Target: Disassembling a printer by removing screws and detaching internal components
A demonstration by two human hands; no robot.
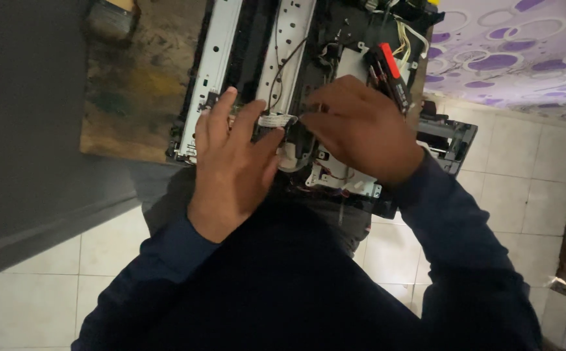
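The opened printer chassis [296, 97] lies across the worn wooden desk [133, 97], with its near end toward the person's lap, and at its middle a short white flat ribbon cable [275, 120] runs between the two hands. The right hand [361, 130] pinches the cable's right end with its fingertips, so that grip is closed on the cable; the left hand [231, 166] lies flat with fingers spread on the metal rail [214, 65] and the thumb near the cable's left end, holding nothing that I can see. To do this well, I judge the left hand should press the chassis steady while the right keeps the cable straight and flat, moving it in line with its socket and never twisting or kinking it. The red-and-black carriage part [387, 71] and loose wires [403, 39] just beyond the right hand are best left undisturbed.
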